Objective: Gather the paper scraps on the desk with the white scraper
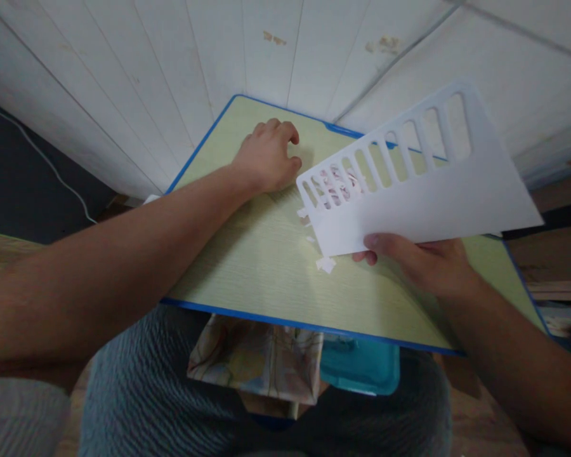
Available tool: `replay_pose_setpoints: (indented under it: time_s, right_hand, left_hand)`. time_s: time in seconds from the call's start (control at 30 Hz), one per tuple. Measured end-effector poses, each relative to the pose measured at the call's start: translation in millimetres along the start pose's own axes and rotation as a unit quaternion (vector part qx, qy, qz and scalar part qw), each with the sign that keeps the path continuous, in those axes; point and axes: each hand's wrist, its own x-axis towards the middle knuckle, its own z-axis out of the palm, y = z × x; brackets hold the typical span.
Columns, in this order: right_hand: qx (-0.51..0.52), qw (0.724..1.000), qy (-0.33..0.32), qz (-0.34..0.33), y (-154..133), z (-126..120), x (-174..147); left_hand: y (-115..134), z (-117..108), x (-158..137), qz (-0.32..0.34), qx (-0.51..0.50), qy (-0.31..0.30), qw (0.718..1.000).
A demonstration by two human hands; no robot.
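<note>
My right hand (423, 260) grips the lower edge of a stiff white sheet (428, 206), thumb on top and fingers underneath. A row of rounded slots is cut along the sheet's far side, growing longer toward the right. The sheet is tilted above the table. Through some slots, pinkish patterned bits (333, 184) show; what they are I cannot make out. Left of the sheet, my left hand (269, 155) is over the tabletop, fingers loosely curled and thumb apart, nothing visible in it. Small white paper scraps (326, 264) lie by the sheet's lower left corner.
The small table (257, 266) has a pale wood-grain top and a blue rim. White plank walls (266, 63) stand behind it, with a cable on the right. Under the front edge, over my lap, are a patterned fabric-like box (257, 358) and a teal plastic container (361, 365).
</note>
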Motion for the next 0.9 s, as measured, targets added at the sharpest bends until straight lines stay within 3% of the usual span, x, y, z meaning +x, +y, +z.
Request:
replay_pose_setpoints:
  time_s: [0.3,0.43,0.57,0.77,0.9]
  right_hand:
    - [0.005,0.998,-0.048,0.039,-12,-5,2]
    - [0.004,0.990,-0.116,0.074,-16,-15,3]
    - [0.019,0.974,-0.214,0.069,-18,-26,6]
    - [0.044,0.937,-0.326,0.115,-17,-35,4]
    - [0.076,0.924,-0.350,0.134,-17,-36,4]
  left_hand:
    - [1,-2,-1,-0.006,-0.005,-0.004,1.000]
    - [0,-4,-1,-0.008,-0.018,-0.005,1.000]
    - [-6,-2,2,0.002,-0.027,0.002,1.000]
    - [-10,-2,5,0.013,-0.034,0.003,0.999]
    - [-9,-3,5,0.008,-0.028,0.001,1.000]
